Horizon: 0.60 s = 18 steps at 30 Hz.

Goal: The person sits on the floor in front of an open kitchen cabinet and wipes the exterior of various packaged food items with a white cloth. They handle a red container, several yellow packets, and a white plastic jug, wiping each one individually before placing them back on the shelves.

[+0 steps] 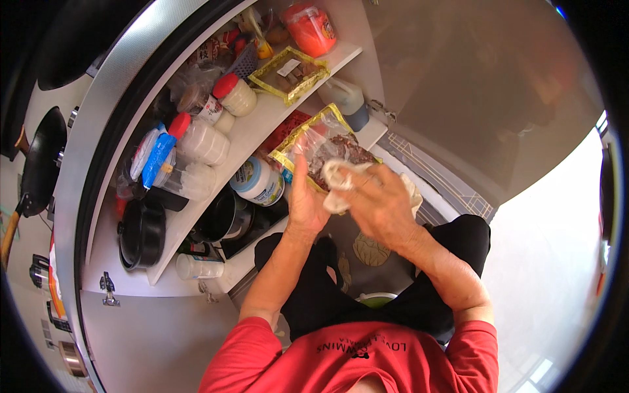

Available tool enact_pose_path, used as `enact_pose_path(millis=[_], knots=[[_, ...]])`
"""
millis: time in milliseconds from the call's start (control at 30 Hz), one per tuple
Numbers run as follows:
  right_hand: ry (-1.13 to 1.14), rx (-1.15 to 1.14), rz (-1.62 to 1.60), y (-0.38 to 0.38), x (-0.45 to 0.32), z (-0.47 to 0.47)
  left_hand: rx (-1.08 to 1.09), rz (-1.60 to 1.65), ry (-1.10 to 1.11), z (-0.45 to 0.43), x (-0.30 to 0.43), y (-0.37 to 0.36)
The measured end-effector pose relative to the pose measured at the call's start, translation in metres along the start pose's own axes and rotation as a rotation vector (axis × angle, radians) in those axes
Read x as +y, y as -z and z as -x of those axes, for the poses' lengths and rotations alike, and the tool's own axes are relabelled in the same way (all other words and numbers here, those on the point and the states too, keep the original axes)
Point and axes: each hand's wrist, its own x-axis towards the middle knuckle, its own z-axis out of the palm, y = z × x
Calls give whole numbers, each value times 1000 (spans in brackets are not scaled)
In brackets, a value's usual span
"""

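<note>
My left hand (308, 201) is at the lower left side of a clear plastic container with gold trim (324, 142), its thumb up along the near side. Dark, dried-looking pieces (344, 150) lie inside the container. A pale cloth (339, 179) is bunched in my right hand (381, 204), against the container's near end; that hand is slightly blurred. Part of the cloth hangs out behind the right hand. The container's underside and my left fingers are partly hidden.
An open cabinet holds a similar gold-trimmed box (290, 73) on its shelf (255, 120), beside red-lidded jars (236, 96). Below stand a white tub with a blue lid (258, 182), a black pot (223, 213) and a jug (344, 100). Open doors (442, 88) flank the cabinet.
</note>
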Motion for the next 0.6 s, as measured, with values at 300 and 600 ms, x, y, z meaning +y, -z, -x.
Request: enact_pose_path(millis=[300, 600], knots=[[-72, 21, -322, 37, 13, -20, 91, -145, -37, 6, 3, -10], [-424, 32, -417, 24, 40, -12, -9, -171, 6, 6, 3, -4]])
